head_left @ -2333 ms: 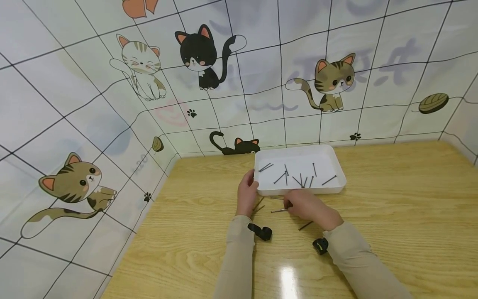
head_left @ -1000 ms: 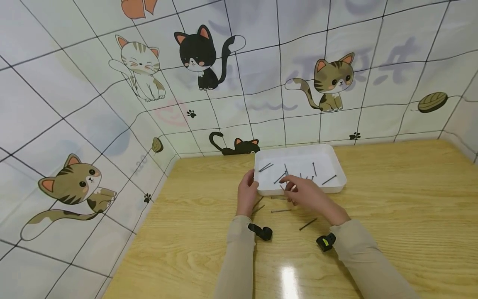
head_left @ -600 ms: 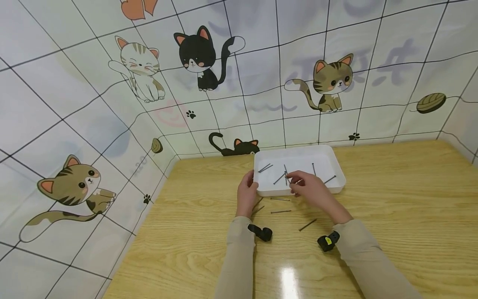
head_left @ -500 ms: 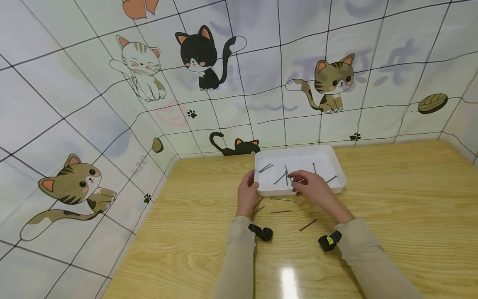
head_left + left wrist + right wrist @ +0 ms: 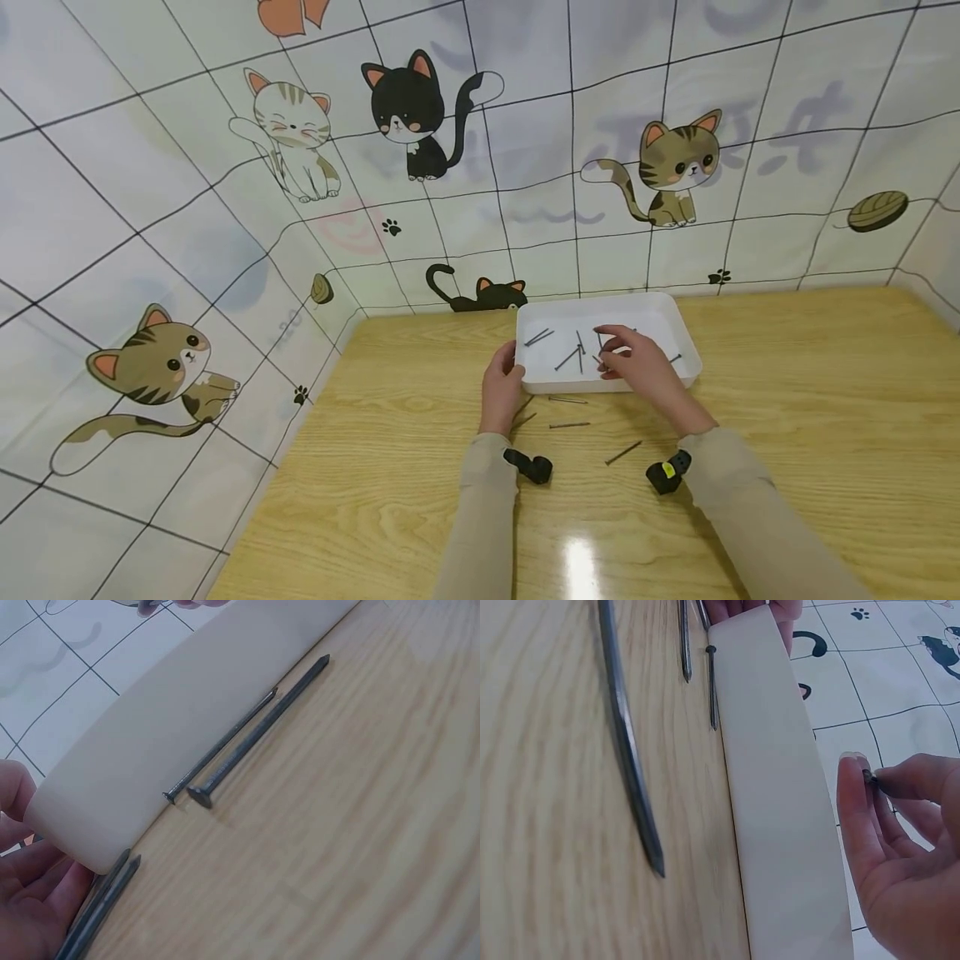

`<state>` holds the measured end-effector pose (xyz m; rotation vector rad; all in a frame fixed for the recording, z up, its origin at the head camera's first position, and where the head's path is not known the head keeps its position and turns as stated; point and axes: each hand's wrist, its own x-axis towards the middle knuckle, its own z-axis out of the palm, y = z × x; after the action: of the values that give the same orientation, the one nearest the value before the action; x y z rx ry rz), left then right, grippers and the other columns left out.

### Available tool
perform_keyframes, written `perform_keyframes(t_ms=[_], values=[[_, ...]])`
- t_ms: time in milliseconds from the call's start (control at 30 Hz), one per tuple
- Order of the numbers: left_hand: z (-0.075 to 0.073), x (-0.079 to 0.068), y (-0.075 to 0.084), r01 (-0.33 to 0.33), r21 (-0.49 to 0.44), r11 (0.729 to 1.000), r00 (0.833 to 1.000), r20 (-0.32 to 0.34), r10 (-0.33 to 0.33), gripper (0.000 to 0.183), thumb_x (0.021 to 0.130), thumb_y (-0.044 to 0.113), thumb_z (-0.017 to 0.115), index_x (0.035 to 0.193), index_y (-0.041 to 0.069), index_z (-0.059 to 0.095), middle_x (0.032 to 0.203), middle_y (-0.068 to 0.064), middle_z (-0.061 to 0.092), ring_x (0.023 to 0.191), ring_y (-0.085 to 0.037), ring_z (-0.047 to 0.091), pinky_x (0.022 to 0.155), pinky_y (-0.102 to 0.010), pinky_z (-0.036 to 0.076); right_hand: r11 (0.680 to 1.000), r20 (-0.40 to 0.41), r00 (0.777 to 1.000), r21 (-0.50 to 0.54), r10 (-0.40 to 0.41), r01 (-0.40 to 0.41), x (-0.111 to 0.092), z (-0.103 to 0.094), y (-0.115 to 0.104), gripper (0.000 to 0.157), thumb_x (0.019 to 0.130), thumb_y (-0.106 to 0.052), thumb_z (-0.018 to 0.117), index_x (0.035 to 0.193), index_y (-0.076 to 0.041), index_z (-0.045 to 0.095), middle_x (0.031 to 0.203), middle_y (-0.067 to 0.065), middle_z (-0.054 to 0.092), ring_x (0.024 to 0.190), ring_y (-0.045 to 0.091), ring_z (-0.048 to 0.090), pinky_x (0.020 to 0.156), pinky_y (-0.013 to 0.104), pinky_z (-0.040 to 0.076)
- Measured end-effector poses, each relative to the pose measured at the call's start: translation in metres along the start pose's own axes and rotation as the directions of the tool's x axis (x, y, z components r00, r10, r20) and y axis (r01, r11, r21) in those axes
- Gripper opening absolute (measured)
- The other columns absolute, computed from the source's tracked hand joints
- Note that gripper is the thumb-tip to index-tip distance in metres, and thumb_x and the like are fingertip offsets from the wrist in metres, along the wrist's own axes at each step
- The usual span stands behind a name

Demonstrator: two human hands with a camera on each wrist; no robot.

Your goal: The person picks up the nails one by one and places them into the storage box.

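Observation:
A white tray [image 5: 600,387] lies on the table with several steel nails [image 5: 567,358] scattered inside. At its left end my left hand [image 5: 501,392] grips the corner, fingers curled round the wall. Over the tray's middle is my right hand [image 5: 643,365], pinching a nail [image 5: 871,777] between thumb and fingertips. The right hand hides part of the tray and some nails behind it. On the table in front of the tray lie more nails, among them a long nail [image 5: 259,731] and a thinner nail [image 5: 221,746] beside the tray wall.
Another nail [image 5: 623,453] lies nearer me on the wooden table [image 5: 390,467]. Two nails [image 5: 101,907] rest close beside my left hand. A cat-print wall covering [image 5: 540,208] rises behind the tray and along the left.
My right hand has moved from the table in front of the tray up over the tray, then slightly right and farther in, a nail between its fingers. The left hand has stayed at the tray's end.

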<state>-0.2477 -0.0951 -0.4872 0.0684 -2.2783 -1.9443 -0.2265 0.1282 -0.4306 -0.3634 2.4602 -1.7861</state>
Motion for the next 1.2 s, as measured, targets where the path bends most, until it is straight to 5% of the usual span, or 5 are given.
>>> perform_keyframes(t_ms=[633,1200], values=[[0.002,-0.004,0.0,-0.029,0.011,1.0,1.0,0.011,0.029,0.047,0.085,0.01,0.044,0.132,0.013,0.045,0.129,-0.003,0.048,0.115,-0.02,0.045,0.092,-0.035,0.037,0.995,0.003,0.995,0.008,0.1,-0.1,0.033,-0.005,0.013,0.048,0.091,-0.008,0.047,0.136,-0.006,0.032,0.112,0.025,0.047,0.089,0.034,0.058,0.074,0.04,0.049],[-0.002,-0.001,0.001,-0.042,0.029,0.999,0.999,0.0,0.042,0.047,0.084,0.01,0.044,0.13,0.013,0.047,0.129,-0.003,0.049,0.114,-0.017,0.046,0.092,-0.034,0.037,0.964,-0.101,0.982,-0.197,0.159,-0.177,0.045,0.003,0.022,0.043,0.088,-0.008,0.048,0.131,-0.004,0.042,0.101,0.018,0.056,0.078,0.026,0.059,0.065,0.036,0.048]])
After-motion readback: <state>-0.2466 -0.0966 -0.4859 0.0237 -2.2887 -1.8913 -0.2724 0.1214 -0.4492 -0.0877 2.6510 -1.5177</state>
